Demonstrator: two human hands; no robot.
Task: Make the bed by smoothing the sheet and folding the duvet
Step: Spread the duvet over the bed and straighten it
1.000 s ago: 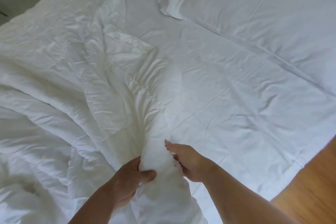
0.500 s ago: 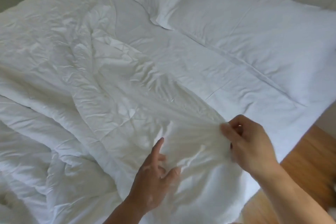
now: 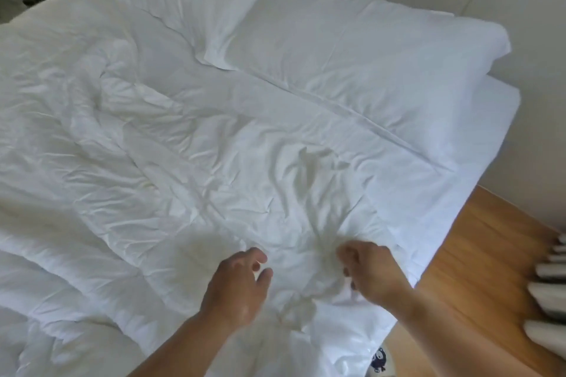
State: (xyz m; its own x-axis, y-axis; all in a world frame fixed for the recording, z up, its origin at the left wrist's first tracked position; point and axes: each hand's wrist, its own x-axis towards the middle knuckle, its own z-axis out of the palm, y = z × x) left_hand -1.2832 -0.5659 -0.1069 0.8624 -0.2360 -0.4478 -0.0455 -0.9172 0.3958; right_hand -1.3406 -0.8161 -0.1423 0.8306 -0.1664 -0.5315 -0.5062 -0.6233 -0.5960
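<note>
Duvet (image 3: 137, 168) bunched across left and middle of bed, near edge by sheet (image 3: 428, 193). Looks puffy, light, floppy, won't hold shape. Right hand (image 3: 372, 272) pinching duvet edge, left hand (image 3: 237, 288) loose, fingers spread above it. Grab corners or hem, not middle.

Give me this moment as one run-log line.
left hand: open above duvet | right hand: pinching duvet edge | pillows: at head
</note>
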